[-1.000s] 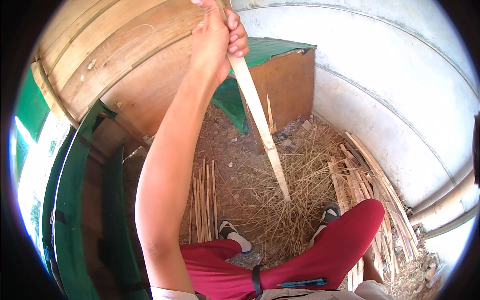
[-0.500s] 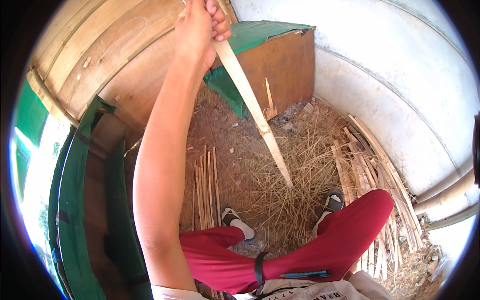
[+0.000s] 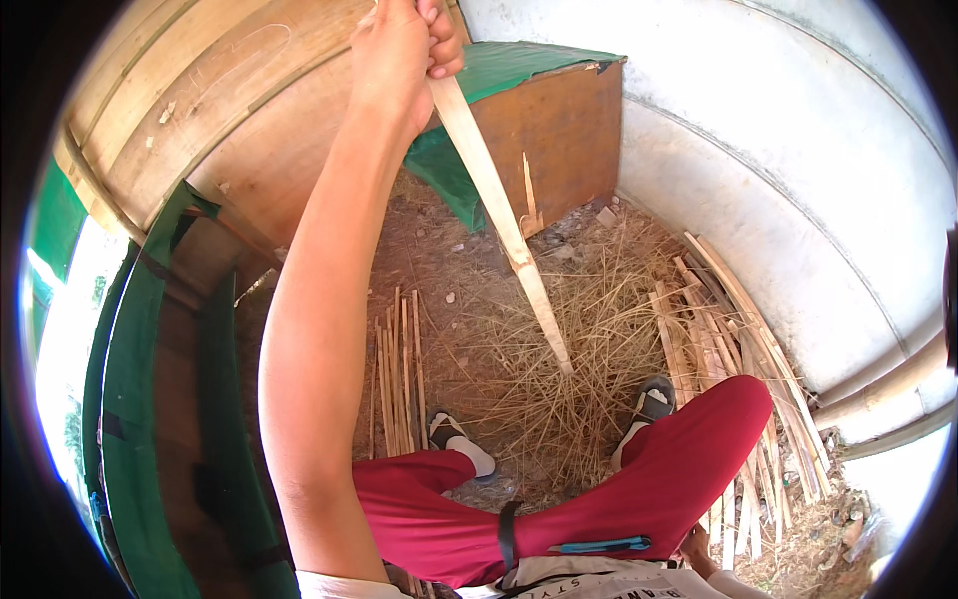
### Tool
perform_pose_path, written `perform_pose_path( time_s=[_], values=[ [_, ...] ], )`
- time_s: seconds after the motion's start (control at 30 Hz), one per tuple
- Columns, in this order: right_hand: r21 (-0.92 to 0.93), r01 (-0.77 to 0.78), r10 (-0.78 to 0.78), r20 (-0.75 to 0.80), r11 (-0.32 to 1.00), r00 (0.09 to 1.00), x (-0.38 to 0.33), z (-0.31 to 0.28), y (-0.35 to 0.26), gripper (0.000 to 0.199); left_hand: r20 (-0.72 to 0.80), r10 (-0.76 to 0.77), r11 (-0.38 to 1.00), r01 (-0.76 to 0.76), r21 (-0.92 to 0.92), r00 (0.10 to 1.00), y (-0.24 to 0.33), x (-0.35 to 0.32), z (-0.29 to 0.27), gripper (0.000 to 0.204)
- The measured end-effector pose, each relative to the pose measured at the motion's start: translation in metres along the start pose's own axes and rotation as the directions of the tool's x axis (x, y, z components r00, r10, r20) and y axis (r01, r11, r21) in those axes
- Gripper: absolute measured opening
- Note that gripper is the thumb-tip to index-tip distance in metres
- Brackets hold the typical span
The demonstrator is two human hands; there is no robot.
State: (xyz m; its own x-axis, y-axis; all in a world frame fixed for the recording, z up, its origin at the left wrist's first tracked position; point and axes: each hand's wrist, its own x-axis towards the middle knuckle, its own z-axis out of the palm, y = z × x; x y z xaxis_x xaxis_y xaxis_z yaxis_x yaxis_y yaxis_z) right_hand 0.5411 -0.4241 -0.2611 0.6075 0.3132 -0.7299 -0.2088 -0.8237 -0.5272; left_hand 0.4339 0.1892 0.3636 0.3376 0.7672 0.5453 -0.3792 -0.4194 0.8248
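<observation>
My left hand (image 3: 404, 50), at the top of the view, is closed around a long pale bamboo strip (image 3: 484, 180). The strip slants down and to the right, with a joint ridge partway along, and its narrow lower end is over the heap of dry shavings (image 3: 559, 329) between my feet. Only a small part of my right hand (image 3: 696, 547) shows, low down beside my right thigh; its fingers are hidden, and whatever it may hold is out of sight.
Split bamboo strips (image 3: 723, 339) lie along the right by the white wall (image 3: 758, 120); thinner strips (image 3: 397, 369) lie left of my feet. A brown box (image 3: 564, 140) with green covering stands ahead. Green-covered boards (image 3: 150, 419) stand at left. A slim blue object (image 3: 604, 545) lies across my lap.
The view has shifted slightly, so the surroundings sit a little further left. A bit of my right hand has come into sight beside my thigh. My left hand keeps its grip on the bamboo strip.
</observation>
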Motion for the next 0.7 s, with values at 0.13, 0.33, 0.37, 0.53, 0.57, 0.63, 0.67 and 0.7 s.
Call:
perform_pose_path(
  time_s=[0.13, 0.33, 0.37, 0.53, 0.57, 0.63, 0.67, 0.7],
  values=[
    [0.167, -0.267, 0.202, 0.327, 0.949, 0.923, 0.010, -0.036, 0.028, 0.057, 0.073, 0.029, 0.999, -0.028, -0.019, 0.997, 0.016, 0.005, 0.012, 0.062],
    [-0.023, -0.337, 0.310, 0.455, 0.941, 0.835, -0.017, -0.057, -0.009, 0.060, 0.240, 0.170, 0.984, -0.150, -0.101, 0.956, 0.059, 0.022, 0.007, 0.065],
    [-0.070, -0.350, 0.341, 0.467, 0.934, 0.816, -0.019, -0.058, -0.018, 0.060, 0.222, 0.151, 0.987, -0.136, -0.083, 0.963, 0.057, 0.017, 0.011, 0.065],
    [-0.335, -0.351, 0.444, 0.260, 0.874, 0.857, -0.029, -0.080, -0.033, 0.051, 0.199, 0.038, 0.998, -0.029, -0.046, 0.979, 0.023, 0.007, 0.022, 0.066],
    [-0.234, -0.315, 0.359, 0.176, 0.920, 0.917, -0.021, -0.089, -0.021, 0.050, 0.193, -0.002, 0.999, 0.009, -0.037, 0.981, 0.017, 0.002, 0.025, 0.066],
    [-0.330, -0.088, 0.079, -0.039, 0.940, 0.996, -0.020, -0.114, -0.025, 0.046, 0.110, -0.018, 1.000, 0.016, 0.015, 0.994, 0.002, -0.004, 0.027, 0.066],
    [-0.511, 0.111, -0.195, -0.113, 0.852, 0.974, -0.019, -0.125, -0.026, 0.043, 0.066, -0.024, 0.999, 0.022, 0.037, 0.997, -0.002, -0.005, 0.025, 0.066],
    [-0.680, 0.257, -0.461, -0.134, 0.687, 0.877, -0.019, -0.135, -0.027, 0.040, 0.100, -0.015, 1.000, 0.014, 0.011, 0.995, -0.001, -0.006, 0.024, 0.066]
  ],
)
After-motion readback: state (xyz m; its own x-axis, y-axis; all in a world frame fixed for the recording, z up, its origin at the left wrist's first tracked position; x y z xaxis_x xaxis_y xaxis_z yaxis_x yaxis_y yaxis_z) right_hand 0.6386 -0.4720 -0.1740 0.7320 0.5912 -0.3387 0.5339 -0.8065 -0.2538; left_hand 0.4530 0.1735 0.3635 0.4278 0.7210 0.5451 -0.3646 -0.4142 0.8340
